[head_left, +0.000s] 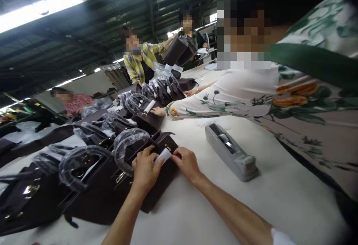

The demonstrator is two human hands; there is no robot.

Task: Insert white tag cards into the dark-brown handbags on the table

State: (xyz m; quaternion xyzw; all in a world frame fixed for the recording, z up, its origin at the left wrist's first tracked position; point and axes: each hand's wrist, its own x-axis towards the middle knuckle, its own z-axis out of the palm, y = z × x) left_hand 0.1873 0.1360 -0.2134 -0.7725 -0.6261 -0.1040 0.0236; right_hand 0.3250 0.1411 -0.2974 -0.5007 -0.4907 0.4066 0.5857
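Observation:
A dark handbag [158,185] with plastic-wrapped handles stands on the white table [220,207] in front of me. Both my hands are at its upper part, near a gold clasp. My left hand [147,166] is closed on a white wrapping piece [164,156] with thumb and fingers. Close beside it, my right hand [187,161] pinches at the right end of this piece; what lies between its fingertips is too small to make out. To the right of my hands lies a grey tape dispenser [231,151].
More dark bags [92,192] with wrapped handles crowd the table's left and far side. At the right, a person in a floral top [240,96] reaches across to a bag. Farther back, a person in a yellow plaid shirt [132,69] holds up a bag [177,51]; others stand behind.

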